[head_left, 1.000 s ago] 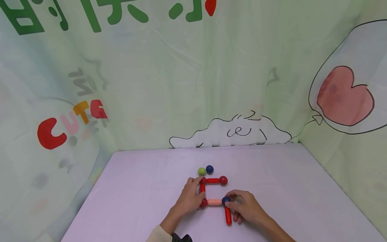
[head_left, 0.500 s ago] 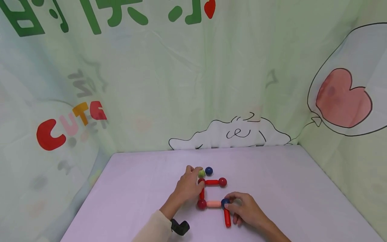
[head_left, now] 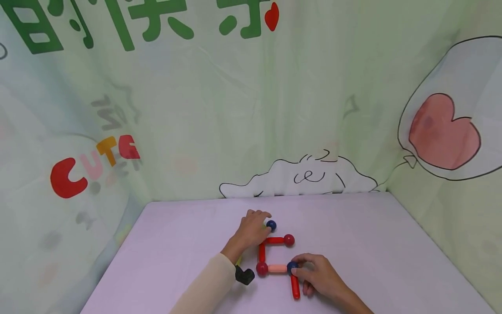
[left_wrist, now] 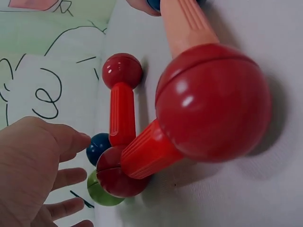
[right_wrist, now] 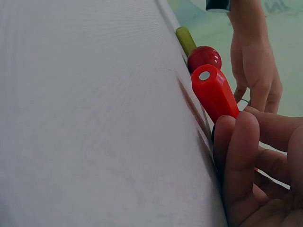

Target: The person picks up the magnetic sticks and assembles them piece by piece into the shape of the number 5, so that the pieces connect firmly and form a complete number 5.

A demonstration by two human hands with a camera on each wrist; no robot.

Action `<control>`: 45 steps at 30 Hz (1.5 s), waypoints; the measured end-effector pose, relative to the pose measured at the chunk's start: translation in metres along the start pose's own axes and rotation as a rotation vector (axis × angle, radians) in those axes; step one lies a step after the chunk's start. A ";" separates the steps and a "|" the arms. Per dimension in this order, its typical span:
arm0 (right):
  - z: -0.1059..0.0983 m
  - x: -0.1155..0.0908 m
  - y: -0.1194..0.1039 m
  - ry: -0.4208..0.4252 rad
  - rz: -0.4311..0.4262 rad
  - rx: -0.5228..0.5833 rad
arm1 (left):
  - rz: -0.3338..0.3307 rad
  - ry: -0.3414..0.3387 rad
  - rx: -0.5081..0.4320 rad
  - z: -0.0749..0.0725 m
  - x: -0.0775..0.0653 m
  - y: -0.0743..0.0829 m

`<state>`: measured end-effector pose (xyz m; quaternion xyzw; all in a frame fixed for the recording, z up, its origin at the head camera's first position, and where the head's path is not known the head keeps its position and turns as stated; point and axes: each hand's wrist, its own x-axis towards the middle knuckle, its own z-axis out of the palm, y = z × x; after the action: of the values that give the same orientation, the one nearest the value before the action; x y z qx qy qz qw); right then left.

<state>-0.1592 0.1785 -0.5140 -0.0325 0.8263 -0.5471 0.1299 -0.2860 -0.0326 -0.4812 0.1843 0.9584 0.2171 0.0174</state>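
Observation:
In the head view my left hand [head_left: 252, 227] reaches over the far-left corner of a magnetic stick-and-ball shape. Its fingers are spread about a loose blue ball [head_left: 271, 225] and a green ball [left_wrist: 105, 190]; the thumb tip appears close to the blue one. My right hand [head_left: 318, 274] pinches another blue ball [head_left: 292, 267] at the near-right corner. From that ball a red rod [head_left: 295, 288] points toward me, and a pink rod [head_left: 277, 269] runs left to a red ball [head_left: 262, 268]. More red rods [head_left: 275, 240] lead to the far red ball [head_left: 289, 240].
A yellow-green rod [right_wrist: 185, 40] lies left of the shape, mostly hidden by the left forearm in the head view. A black wrist mount [head_left: 245, 276] hangs by the left sleeve. Printed cloth [head_left: 188, 109] walls the table [head_left: 353, 235] at back and sides.
My left hand has left the left side of the shape and moved farther from me, over the green and blue balls. My right hand keeps its pinch on the near-right blue ball.

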 end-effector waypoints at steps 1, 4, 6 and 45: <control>-0.001 0.000 0.000 0.002 -0.001 0.005 | 0.004 -0.007 0.010 0.001 0.003 0.001; -0.002 0.001 0.000 0.004 0.005 0.017 | 0.022 -0.024 0.062 0.005 0.009 0.003; -0.001 0.001 0.001 -0.003 0.006 0.026 | 0.038 -0.035 0.094 0.007 0.009 0.004; -0.006 0.001 0.003 -0.047 -0.047 0.039 | 0.115 0.065 -0.214 0.007 -0.040 0.001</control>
<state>-0.1610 0.1855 -0.5147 -0.0622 0.8112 -0.5652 0.1368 -0.2476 -0.0430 -0.4893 0.2288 0.9177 0.3247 -0.0067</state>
